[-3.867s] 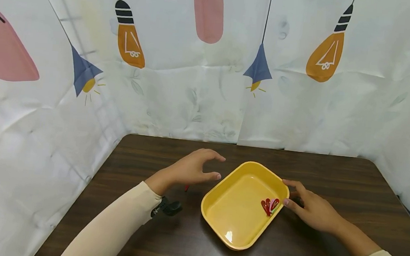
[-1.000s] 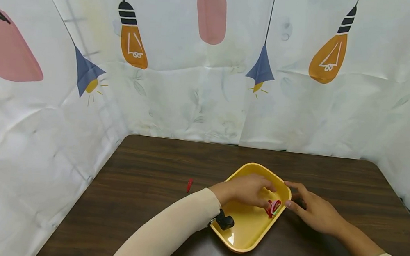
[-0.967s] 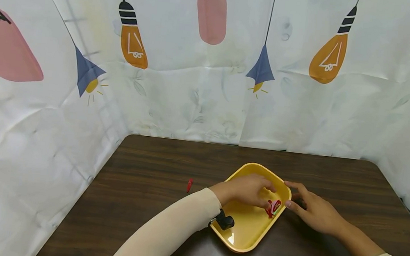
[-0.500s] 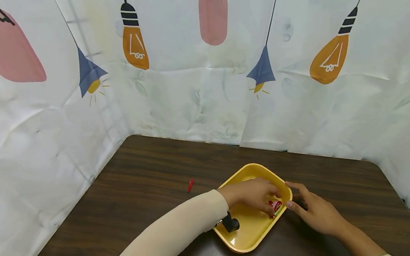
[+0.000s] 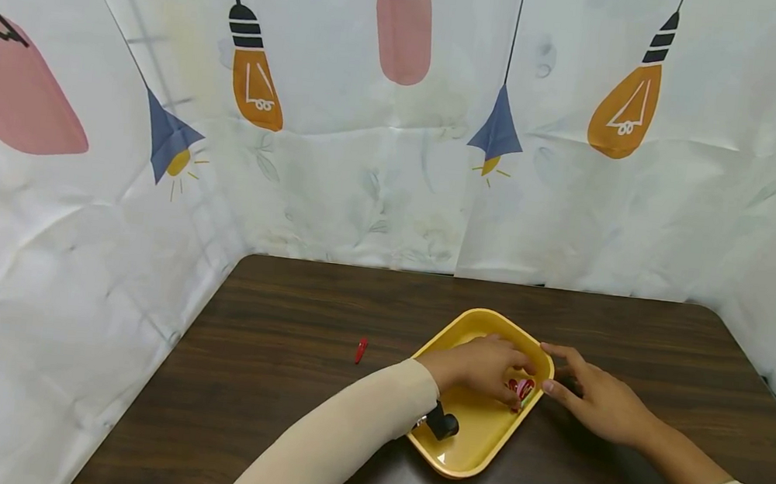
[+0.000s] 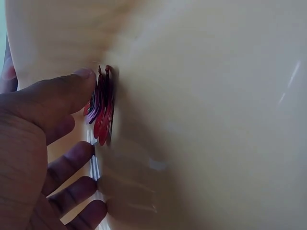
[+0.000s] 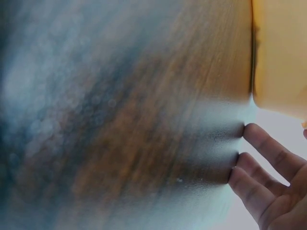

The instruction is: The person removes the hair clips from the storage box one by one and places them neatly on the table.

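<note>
In the head view my left hand (image 5: 488,367) reaches into the yellow tray (image 5: 457,471), its thumb and fingers around a small bunch of hair clips (image 5: 521,387) by the right wall. The left wrist view shows these red and pink hair clips (image 6: 103,108) bunched on edge, the thumb's tip against them; part of the index finger is hidden. My right hand (image 5: 600,403) is at the tray's right corner, thumb and index fingertips at the rim. Its other fingertips (image 7: 252,132) rest on the table in the right wrist view.
One red hair clip (image 5: 361,351) lies alone on the dark wooden table (image 5: 260,401), left of the tray. A printed curtain (image 5: 378,194) hangs behind the table and along its sides. A black wrist camera (image 5: 442,422) on the left arm overhangs the tray.
My left hand has come from left of the tray into it and closed in on the hair clips, which now sit closer together. The right hand has stayed at the rim.
</note>
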A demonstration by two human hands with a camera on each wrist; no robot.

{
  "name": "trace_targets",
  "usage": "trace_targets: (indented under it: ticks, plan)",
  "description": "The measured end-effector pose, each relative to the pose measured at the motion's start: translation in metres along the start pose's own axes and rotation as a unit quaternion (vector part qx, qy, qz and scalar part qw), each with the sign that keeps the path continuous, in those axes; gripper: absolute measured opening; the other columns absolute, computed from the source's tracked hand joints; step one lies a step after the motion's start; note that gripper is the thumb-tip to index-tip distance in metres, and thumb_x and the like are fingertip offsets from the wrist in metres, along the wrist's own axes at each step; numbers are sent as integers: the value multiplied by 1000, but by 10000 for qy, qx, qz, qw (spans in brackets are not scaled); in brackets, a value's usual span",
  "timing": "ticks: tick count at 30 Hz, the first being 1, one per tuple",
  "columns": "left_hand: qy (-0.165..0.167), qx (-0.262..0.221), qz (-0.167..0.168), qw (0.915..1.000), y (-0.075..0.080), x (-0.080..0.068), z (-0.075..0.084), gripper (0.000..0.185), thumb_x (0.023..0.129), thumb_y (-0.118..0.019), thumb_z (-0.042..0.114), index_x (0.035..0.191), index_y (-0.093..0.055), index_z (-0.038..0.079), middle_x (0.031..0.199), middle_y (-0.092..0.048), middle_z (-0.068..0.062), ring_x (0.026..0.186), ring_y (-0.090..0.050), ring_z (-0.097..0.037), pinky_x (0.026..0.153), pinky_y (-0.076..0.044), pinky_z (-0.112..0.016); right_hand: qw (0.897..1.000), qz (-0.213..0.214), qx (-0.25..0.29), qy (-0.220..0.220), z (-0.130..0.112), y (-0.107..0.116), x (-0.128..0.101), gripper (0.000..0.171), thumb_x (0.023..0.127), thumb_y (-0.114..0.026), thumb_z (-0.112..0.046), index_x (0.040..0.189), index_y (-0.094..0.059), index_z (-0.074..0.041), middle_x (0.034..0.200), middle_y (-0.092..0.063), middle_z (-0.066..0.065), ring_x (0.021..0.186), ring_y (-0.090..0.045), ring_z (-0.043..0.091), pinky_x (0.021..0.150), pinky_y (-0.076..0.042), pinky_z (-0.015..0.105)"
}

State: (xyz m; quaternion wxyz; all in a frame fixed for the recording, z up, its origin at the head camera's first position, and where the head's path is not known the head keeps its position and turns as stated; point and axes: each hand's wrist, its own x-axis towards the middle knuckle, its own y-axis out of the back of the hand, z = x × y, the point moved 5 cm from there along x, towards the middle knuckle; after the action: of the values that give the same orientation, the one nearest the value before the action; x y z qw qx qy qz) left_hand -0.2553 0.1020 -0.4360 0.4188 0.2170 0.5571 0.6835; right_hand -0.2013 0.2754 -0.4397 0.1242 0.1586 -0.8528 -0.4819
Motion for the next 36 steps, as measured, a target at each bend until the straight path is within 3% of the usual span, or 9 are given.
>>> trace_targets:
  ticks: [36]
  plan:
    - [-3,368,-34,9993,-3,1,2,40,85,-80,55,120,-70,40,120,-54,16,116,-42,-8,96,-36,-27,10000,20,7,29,-1,-1,-1,57,105,-58,-40,156,-32,-29,123,-70,12,91,-70,25,63,-53,41]
